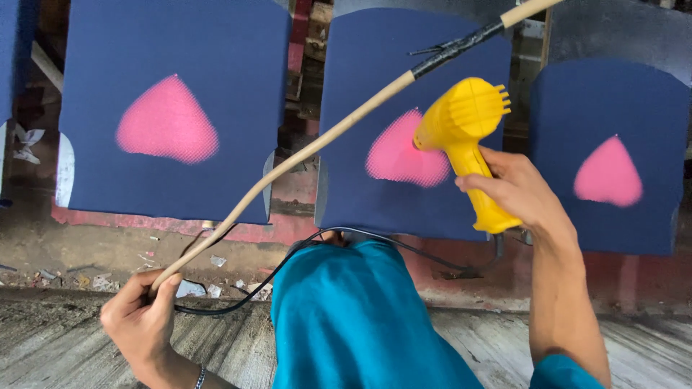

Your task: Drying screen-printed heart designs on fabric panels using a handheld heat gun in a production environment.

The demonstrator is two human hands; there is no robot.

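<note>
Yellow heat gun (465, 137), ribbed vents; right hand (515, 191) gripping handle. Left hand (140, 317) clasps stick (324, 140).

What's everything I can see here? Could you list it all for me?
Fabric panels: three in full view, dark blue, side by side across the top, each with a pink heart-like print.
Heat gun: one, yellow, nozzle aimed at the middle panel's pink print.
Black cable: one, runs from the heat gun's handle toward the left hand.
Wooden stick: one, pale, long, slanting from lower left to top right, with black tape wrapped near its upper end.
Scraps: several, whitish, on the dirty floor below the panels.
Teal clothing: on the person, bottom centre.
Left hand: grips the stick's lower end.
Right hand: grips the heat gun's handle.
</note>
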